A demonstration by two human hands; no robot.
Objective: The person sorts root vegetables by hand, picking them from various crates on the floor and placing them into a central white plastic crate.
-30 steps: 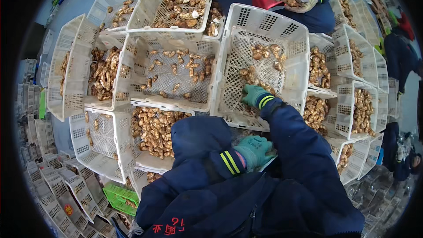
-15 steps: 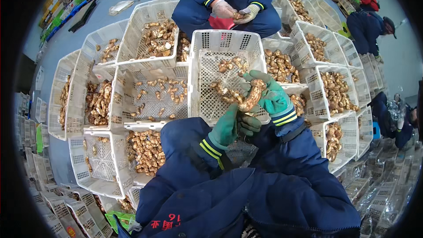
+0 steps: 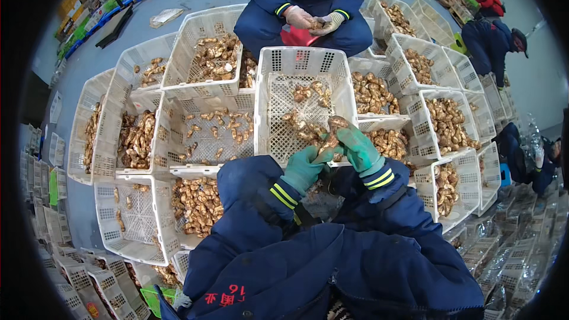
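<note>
Both my hands wear green work gloves and meet over the near edge of the middle white crate [image 3: 265, 101]. A thick brown-and-pale mushroom [image 3: 333, 133] is between them. My right hand [image 3: 359, 149] is closed around its side, with its top end sticking up past the fingers. My left hand [image 3: 303, 169] is closed at the lower end, where its fingertips are partly hidden. Beyond the mushroom, several more soil-stained mushrooms [image 3: 299, 123] lie on the crate's mesh bottom.
White crates of mushrooms surround me, including a sparsely filled one [image 3: 204, 136] at left and fuller ones [image 3: 453, 124] at right. Opposite sits a co-worker [image 3: 305, 0] in dark blue, holding a mushroom in gloved hands. More people are at the far right.
The mushroom has turned from a broad slanted side view to a narrower, more upright one. My right hand has come down and its fingers have folded in around it.
</note>
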